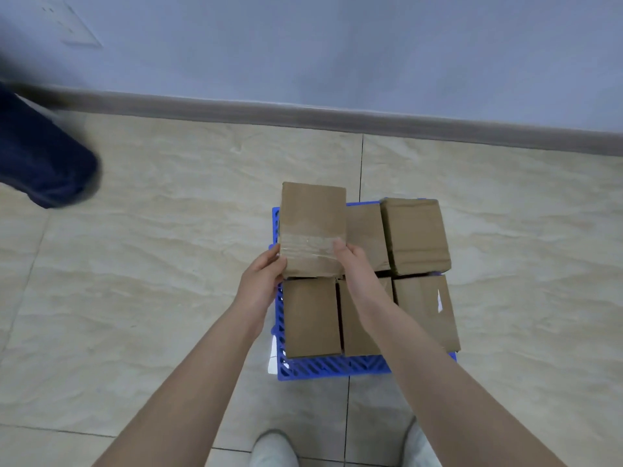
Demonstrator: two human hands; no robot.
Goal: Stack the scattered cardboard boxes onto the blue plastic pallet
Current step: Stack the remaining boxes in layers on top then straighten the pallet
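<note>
The box (313, 227) is up over the far-left corner of the blue pallet (330, 367), long side pointing straight away from the person. Both hands pinch its near end: left hand (261, 281) curled round the left edge, right hand (354, 267) on the right edge, thumb on top. Five other boxes (416, 235) fill the remaining spots, so I'd guess it just goes straight down into that corner.

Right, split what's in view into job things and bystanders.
Job:
- taped box, held by left grip and right grip
- boxes already loaded
- blue pallet

Just there:
- blurred dark blue shape, far left
- wall socket
- skirting board
- shoes
</note>
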